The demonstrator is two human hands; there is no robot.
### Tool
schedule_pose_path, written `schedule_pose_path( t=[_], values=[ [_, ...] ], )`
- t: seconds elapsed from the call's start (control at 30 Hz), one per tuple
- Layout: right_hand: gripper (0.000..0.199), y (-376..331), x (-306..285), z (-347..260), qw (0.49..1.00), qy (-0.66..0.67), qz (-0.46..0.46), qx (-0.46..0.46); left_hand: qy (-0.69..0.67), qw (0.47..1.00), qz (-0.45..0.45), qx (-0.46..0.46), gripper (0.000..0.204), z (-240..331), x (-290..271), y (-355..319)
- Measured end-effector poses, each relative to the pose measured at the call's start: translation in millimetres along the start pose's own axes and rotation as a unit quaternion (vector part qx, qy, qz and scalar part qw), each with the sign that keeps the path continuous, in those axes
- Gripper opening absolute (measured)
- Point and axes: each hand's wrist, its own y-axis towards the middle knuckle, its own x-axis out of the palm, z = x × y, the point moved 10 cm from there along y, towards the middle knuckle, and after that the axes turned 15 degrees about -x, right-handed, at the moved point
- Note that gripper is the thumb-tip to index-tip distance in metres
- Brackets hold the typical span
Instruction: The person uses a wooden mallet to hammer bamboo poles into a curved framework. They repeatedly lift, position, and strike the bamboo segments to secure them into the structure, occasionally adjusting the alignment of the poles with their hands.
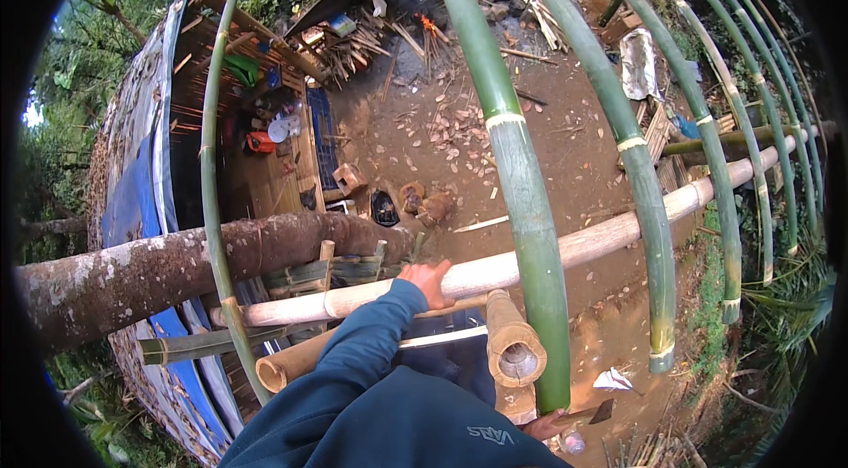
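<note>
My left hand [427, 283] is closed over a pale, peeled bamboo beam [481, 272] that runs across below the green poles. The lower end of a thick green bamboo pole [539, 291] crosses over this beam and reaches down near my right hand [546, 426]. That hand is partly hidden by my torso. From it a machete [599, 412] points right, its dark blade end showing. Between my hands, the hollow cut end of a brown bamboo pole [518, 360] faces me. Another cut bamboo end [272, 373] lies beneath my left forearm.
More green bamboo poles [649, 194] lie across the beam to the right. At left are a thick tree trunk [177, 269] and a tarp-covered shelter [146, 177]. Far below, a small fire [427, 24] burns beside split wood. Dirt ground [397, 132] with scattered leaves lies underneath.
</note>
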Motion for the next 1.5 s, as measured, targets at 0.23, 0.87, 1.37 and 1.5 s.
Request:
schedule_pose_path(
  t=[0.23, 0.87, 1.37, 1.5],
  values=[
    [0.063, 13, 1, -5, 1.000, -0.007, -0.007, -0.017, -0.005, 0.999, -0.032, -0.010, 0.066, 3, -3, -6],
    [0.062, 32, 3, -19, 0.995, -0.095, -0.024, -0.034, -0.003, 1.000, -0.018, -0.003, 0.077, -1, -1, -7],
    [0.068, 35, 4, -35, 0.989, -0.125, -0.052, -0.054, -0.021, 0.999, 0.004, 0.026, 0.069, 2, -12, -17],
    [0.066, 31, 6, -51, 0.991, -0.118, -0.029, -0.054, -0.014, 0.999, 0.015, 0.030, 0.072, 0, -13, -16]
  ],
)
